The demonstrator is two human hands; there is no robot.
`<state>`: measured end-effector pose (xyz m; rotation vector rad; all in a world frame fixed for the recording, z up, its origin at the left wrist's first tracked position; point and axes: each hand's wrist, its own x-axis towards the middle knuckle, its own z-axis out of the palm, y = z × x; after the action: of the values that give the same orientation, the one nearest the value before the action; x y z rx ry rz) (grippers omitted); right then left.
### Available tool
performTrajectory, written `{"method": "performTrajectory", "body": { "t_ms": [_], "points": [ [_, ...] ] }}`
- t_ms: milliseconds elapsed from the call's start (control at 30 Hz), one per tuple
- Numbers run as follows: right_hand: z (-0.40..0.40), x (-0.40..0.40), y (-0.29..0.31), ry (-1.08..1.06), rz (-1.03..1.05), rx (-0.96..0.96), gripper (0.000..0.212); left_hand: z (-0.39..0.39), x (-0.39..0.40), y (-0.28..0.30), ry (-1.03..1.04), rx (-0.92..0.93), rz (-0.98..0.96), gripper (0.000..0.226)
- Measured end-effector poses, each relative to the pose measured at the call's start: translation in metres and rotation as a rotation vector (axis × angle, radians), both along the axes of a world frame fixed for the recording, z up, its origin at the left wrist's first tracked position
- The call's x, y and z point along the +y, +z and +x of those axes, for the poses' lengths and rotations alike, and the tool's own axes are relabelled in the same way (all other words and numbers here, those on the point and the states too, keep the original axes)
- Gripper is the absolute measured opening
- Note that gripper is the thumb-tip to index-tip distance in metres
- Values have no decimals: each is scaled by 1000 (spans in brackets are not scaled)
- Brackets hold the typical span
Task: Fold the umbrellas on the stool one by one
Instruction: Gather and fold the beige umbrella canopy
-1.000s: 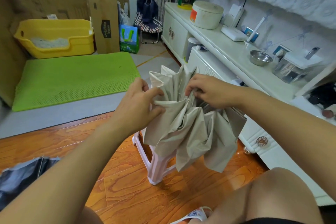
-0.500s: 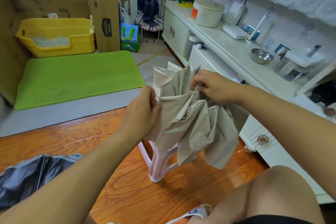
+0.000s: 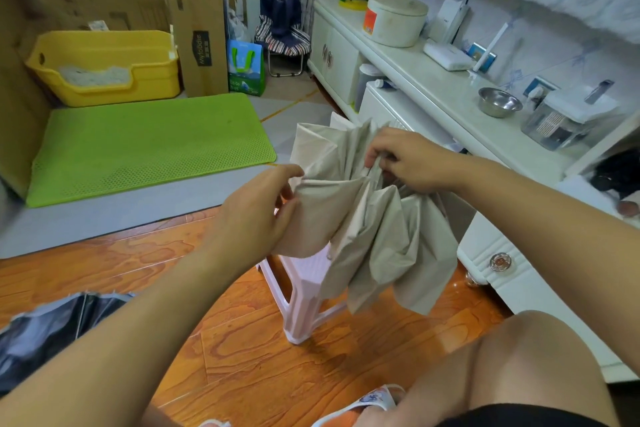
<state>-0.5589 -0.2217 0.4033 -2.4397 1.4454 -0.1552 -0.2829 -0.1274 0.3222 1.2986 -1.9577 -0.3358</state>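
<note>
Beige umbrella (image 3: 374,229) held between both hands above pink stool (image 3: 304,291), left hand (image 3: 256,215) pinched a canopy fold, right hand (image 3: 405,159) gripped bunched fabric opposite

We read one legend with confidence: "Mylobdie" or similar, printed vertically in pale letters on a dark label on the tall cardboard box (image 3: 199,42) at eleven o'clock. Print on the green-handled bag (image 3: 246,68) just beside it is too small to read.

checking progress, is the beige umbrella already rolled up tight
No, the beige umbrella hangs in loose, spread flaps over the pink stool while both hands pinch its panels.
</note>
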Motion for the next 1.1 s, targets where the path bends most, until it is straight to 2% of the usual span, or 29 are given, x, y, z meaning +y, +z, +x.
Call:
{"method": "performTrajectory", "body": {
  "t_ms": [100, 333, 500, 633, 700, 967, 1100],
  "points": [
    [7, 2, 1, 20, -16, 10, 29, -9, 0, 6, -45, -72, -38, 43],
    [14, 6, 1, 46, -9, 49, 34, -17, -10, 17, 83, -8, -57, 30],
    [11, 6, 2, 25, -1, 39, 33, 4, -15, 17, -147, -82, 50, 29],
    [10, 6, 3, 11, -4, 30, 30, 18, -17, 17, -195, -91, 49, 22],
    [10, 5, 2, 14, -8, 36, 31, 17, -14, 19, -182, -119, 12, 17],
    [17, 6, 3, 45, -13, 38, 35, -3, 6, 30, -15, -174, -3, 36],
    [16, 5, 3, 41, 2, 45, 36, -2, 7, 33, 22, -177, -27, 36]
  ]
}}
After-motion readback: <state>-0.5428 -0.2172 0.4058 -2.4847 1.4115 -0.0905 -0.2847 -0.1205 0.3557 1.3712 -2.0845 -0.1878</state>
